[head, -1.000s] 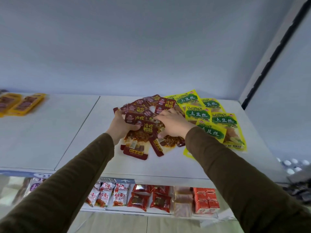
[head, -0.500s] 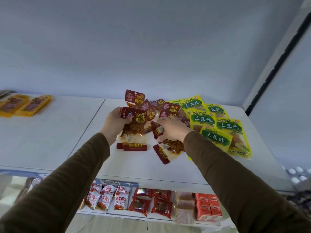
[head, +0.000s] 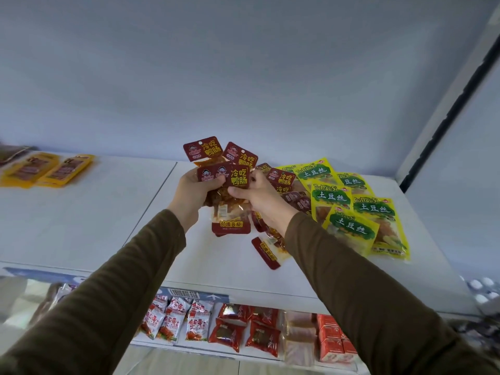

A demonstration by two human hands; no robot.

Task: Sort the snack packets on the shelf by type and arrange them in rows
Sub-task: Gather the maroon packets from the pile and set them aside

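Red packets gripped by both hands, left hand and right hand (bare shelf leftward).

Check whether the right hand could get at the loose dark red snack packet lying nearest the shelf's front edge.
Probably yes. The loose dark red snack packet lies uncovered just below the right hand, but that hand is helping the left hand hold a bundle of red packets and must let go first.

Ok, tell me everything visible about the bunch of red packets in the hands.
The bunch of red packets is several glossy dark-red plastic sachets with yellow lettering and clear middles showing reddish-brown food. They fan upright above the white shelf, gripped by the left hand and right hand. More red packets lie behind.
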